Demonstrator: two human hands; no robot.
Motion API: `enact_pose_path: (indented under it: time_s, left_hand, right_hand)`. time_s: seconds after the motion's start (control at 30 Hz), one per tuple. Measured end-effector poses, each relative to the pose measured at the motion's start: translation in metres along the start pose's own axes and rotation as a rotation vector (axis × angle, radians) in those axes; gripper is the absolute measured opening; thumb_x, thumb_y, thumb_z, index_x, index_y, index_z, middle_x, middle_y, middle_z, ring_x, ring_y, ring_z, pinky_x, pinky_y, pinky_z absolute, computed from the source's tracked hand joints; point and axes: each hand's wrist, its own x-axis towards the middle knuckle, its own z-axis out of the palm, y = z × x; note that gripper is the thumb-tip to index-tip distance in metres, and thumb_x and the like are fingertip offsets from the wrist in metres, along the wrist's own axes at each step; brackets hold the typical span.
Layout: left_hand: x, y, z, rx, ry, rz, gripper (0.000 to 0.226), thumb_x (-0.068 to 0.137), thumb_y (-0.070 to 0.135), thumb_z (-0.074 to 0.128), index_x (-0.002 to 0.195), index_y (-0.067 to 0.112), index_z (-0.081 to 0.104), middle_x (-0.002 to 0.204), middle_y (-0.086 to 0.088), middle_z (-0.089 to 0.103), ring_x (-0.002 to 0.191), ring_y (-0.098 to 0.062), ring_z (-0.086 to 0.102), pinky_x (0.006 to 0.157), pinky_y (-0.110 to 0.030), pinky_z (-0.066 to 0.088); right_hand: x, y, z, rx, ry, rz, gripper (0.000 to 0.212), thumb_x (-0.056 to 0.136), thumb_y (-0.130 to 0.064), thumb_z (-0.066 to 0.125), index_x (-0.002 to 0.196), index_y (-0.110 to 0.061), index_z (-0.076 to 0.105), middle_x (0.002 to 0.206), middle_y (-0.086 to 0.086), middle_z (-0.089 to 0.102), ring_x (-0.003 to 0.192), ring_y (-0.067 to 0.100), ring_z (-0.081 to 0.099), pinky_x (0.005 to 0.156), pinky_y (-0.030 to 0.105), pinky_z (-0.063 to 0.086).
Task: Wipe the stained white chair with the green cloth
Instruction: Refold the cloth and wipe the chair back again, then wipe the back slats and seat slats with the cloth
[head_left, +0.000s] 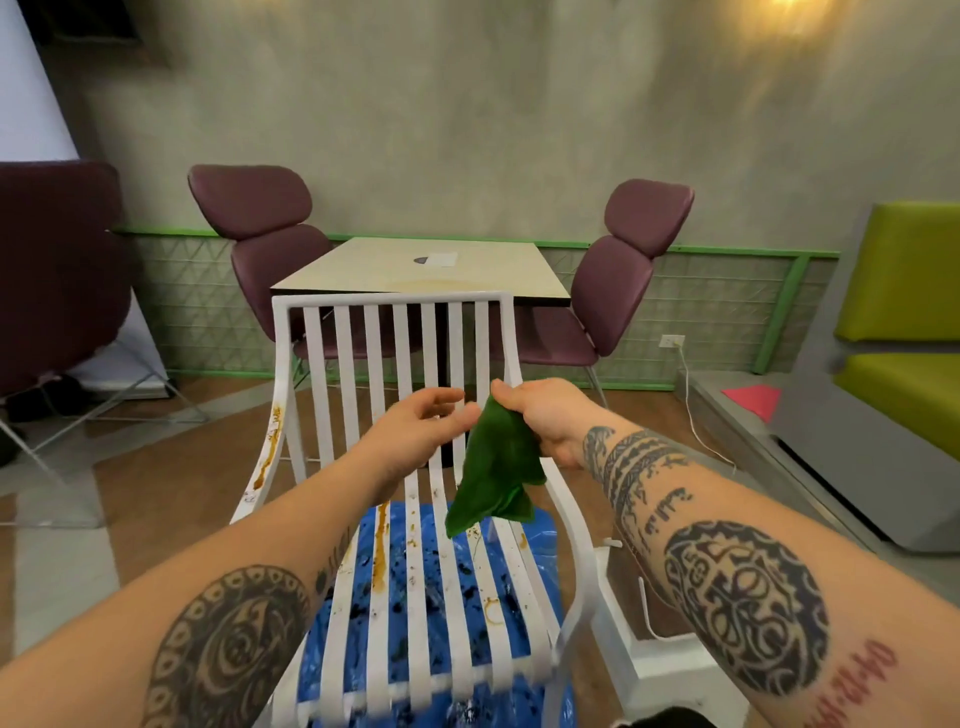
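A white slatted chair (400, 332) stands right in front of me, its back towards a table. Brown stains run down its left arm and speckle the seat slats. A green cloth (493, 467) hangs above the seat's right side. My right hand (545, 415) pinches the cloth by its top corner. My left hand (415, 431) hovers just left of the cloth with relaxed fingers reaching towards it, holding nothing.
A blue plastic sheet (519, 603) lies under the chair. Behind it stands a beige table (363, 270) flanked by two purple chairs (265, 234). A lime-green bench (904, 312) is at the right, and a white cable (691, 415) runs along the floor.
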Motion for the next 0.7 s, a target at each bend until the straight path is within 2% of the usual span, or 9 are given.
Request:
enact_pose_path:
  time_s: [0.07,0.17,0.27,0.37,0.43,0.5,0.57,0.63,0.7]
  left_hand:
    - [0.0,-0.006,0.005,-0.038,-0.084,0.011,0.064,0.087,0.045,0.075,0.144,0.028,0.05,0.138,0.004,0.057,0.128,-0.019,0.053,0.107,-0.044,0.047]
    - [0.003,-0.011,0.014,-0.098,-0.032,0.016,0.034,0.094,0.033,0.07,0.126,0.025,0.061,0.116,-0.003,0.071,0.11,-0.024,0.069,0.094,-0.041,0.058]
    - [0.007,-0.015,0.02,-0.101,0.064,0.008,0.016,0.098,0.032,0.064,0.111,0.022,0.066,0.106,-0.007,0.074,0.098,-0.026,0.073,0.087,-0.045,0.061]
    - [0.018,-0.02,0.029,-0.297,0.105,-0.074,0.02,0.099,0.031,0.064,0.111,0.015,0.063,0.108,-0.014,0.073,0.096,-0.032,0.073,0.079,-0.045,0.063]
    - [0.024,-0.021,0.039,-0.427,0.12,-0.107,0.024,0.098,0.029,0.066,0.114,0.011,0.061,0.111,-0.017,0.073,0.098,-0.033,0.073,0.083,-0.048,0.062]
    - [0.034,-0.022,0.053,-0.515,0.121,-0.155,0.027,0.098,0.029,0.066,0.115,0.009,0.06,0.112,-0.017,0.073,0.1,-0.033,0.073,0.088,-0.052,0.061]
    - [0.048,-0.024,0.069,-0.635,0.053,-0.223,0.033,0.1,0.035,0.061,0.118,0.007,0.062,0.111,-0.016,0.075,0.101,-0.032,0.074,0.09,-0.052,0.059]
    - [0.064,-0.029,0.08,-0.718,-0.012,-0.289,0.047,0.101,0.049,0.051,0.118,0.01,0.069,0.113,-0.013,0.076,0.106,-0.032,0.073,0.093,-0.052,0.058]
    - [0.083,-0.042,0.088,-0.636,0.003,-0.303,0.054,0.1,0.058,0.046,0.115,0.015,0.075,0.114,-0.007,0.076,0.108,-0.03,0.071,0.095,-0.054,0.057]
  right_hand:
    - [0.001,-0.011,0.001,-0.025,-0.045,-0.016,0.043,0.095,-0.041,0.068,0.115,-0.003,0.068,0.101,0.015,0.077,0.092,0.029,0.076,0.073,0.04,0.063]
    - [0.001,-0.021,-0.002,-0.125,-0.026,-0.116,0.039,0.092,-0.045,0.071,0.1,-0.006,0.073,0.096,0.011,0.077,0.089,0.025,0.075,0.074,0.039,0.064]
    - [-0.001,-0.017,-0.007,-0.34,0.119,-0.248,0.038,0.088,-0.052,0.073,0.082,-0.014,0.07,0.085,0.003,0.073,0.077,0.018,0.071,0.057,0.029,0.054]
    - [0.008,0.003,-0.016,-0.356,0.178,-0.295,0.044,0.086,-0.058,0.071,0.103,-0.017,0.068,0.097,-0.004,0.07,0.085,0.011,0.066,0.061,0.027,0.051]
    - [0.01,0.021,-0.016,-0.279,0.031,-0.216,0.059,0.087,-0.06,0.068,0.132,-0.023,0.059,0.118,-0.004,0.066,0.099,0.01,0.064,0.072,0.03,0.056]
    - [0.022,0.047,-0.016,-0.163,-0.108,-0.181,0.064,0.086,-0.061,0.069,0.14,-0.03,0.053,0.123,-0.003,0.068,0.105,0.015,0.07,0.081,0.04,0.062]
    - [0.035,0.069,-0.019,-0.042,-0.092,-0.221,0.045,0.094,-0.044,0.069,0.134,-0.029,0.058,0.113,-0.004,0.074,0.098,0.016,0.074,0.076,0.033,0.063]
    - [0.047,0.081,-0.026,-0.046,0.053,-0.285,0.031,0.098,-0.028,0.066,0.128,-0.025,0.062,0.108,-0.003,0.075,0.097,0.016,0.074,0.073,0.023,0.059]
    - [0.066,0.089,-0.041,-0.112,0.169,-0.316,0.018,0.098,-0.026,0.066,0.116,-0.026,0.067,0.102,-0.007,0.074,0.093,0.012,0.071,0.072,0.017,0.056]
